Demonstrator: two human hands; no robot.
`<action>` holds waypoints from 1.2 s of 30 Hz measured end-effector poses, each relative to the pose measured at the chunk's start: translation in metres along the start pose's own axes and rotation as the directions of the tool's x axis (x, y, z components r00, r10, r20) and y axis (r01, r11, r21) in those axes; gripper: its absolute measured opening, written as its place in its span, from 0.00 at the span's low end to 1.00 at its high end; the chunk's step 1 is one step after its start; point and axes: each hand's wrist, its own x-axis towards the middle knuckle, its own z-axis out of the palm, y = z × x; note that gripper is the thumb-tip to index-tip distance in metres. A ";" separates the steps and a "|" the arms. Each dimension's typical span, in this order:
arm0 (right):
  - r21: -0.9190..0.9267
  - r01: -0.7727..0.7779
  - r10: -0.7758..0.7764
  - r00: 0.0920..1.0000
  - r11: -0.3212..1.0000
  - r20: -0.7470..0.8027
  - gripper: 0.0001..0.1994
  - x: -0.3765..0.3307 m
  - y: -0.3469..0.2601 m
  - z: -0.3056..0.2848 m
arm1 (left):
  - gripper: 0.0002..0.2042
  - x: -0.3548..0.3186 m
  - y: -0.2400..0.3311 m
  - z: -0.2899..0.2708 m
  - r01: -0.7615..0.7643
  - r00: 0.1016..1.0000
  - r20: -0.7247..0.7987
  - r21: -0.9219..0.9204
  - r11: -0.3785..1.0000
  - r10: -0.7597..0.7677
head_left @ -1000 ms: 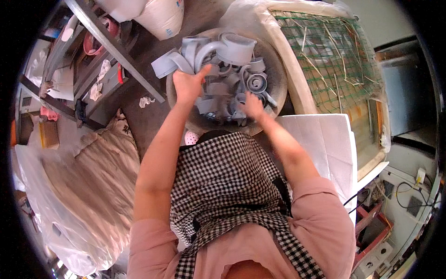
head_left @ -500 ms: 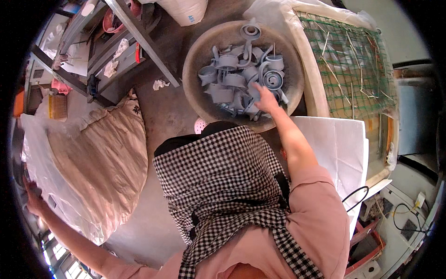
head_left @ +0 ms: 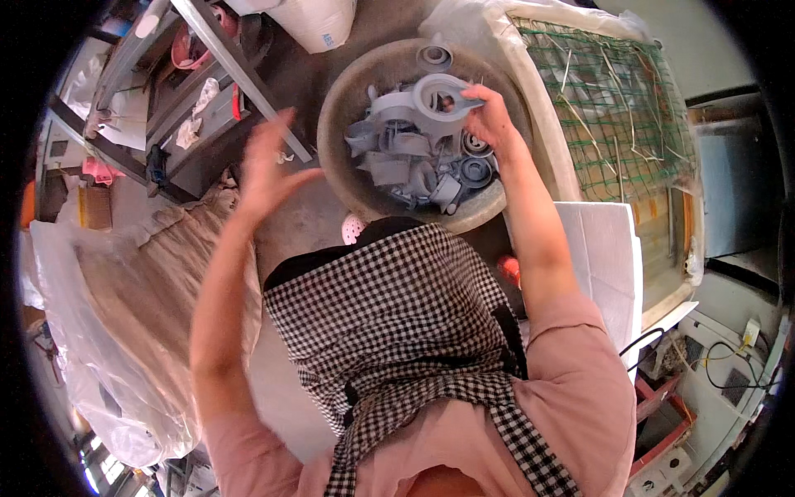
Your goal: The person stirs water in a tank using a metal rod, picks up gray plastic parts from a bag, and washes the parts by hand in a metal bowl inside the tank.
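Observation:
My right hand grips the short handle of a grey plastic cup-shaped part, raised over a round basin. The part has a wide ring-like rim, turned up toward me. Beneath it lie several more grey molded parts, heaped together, some with round hollow cups and curved arms. Left of the basin, my left hand is in the air with fingers and thumb apart, slightly blurred, holding nothing.
A metal frame rack stands at the far left. Near it slumps a big brown sack with clear plastic. A crate topped with green mesh is at the right, beside white foam board. A white sack stands behind the basin.
My right hand has lifted a grey cup-shaped part from the heap. My left hand has swung from the far left edge toward the basin, with its fingers spread.

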 end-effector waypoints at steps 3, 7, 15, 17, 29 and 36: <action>0.148 -0.168 0.163 0.986 0.975 0.041 0.21 0.016 0.012 0.023 | 0.42 0.067 0.036 0.071 -0.147 0.988 -0.032 -0.514 0.845 0.153; 0.386 -0.086 0.129 0.988 0.919 -0.088 0.25 0.019 0.049 0.045 | 0.22 0.081 0.008 0.111 0.239 0.927 -0.129 -0.519 0.821 -0.352; -0.888 -0.200 -0.177 0.975 -0.415 -0.137 0.32 0.011 0.241 -0.033 | 0.21 0.100 0.009 0.113 0.498 0.674 -0.052 -0.706 0.505 -0.737; -0.963 -0.255 -0.233 0.945 -0.088 -0.229 0.30 0.021 0.227 -0.032 | 0.19 0.090 -0.003 0.110 0.435 0.689 0.102 -0.850 0.297 -0.718; 0.080 -0.484 0.475 0.791 0.871 -0.387 0.22 0.052 0.036 -0.016 | 0.22 0.087 0.006 0.150 0.411 0.908 0.337 -0.828 0.382 -0.247; -0.827 -0.190 0.003 0.975 0.530 -0.223 0.44 0.076 0.120 -0.063 | 0.21 0.092 0.025 0.120 0.412 0.901 0.374 -0.897 0.162 -0.219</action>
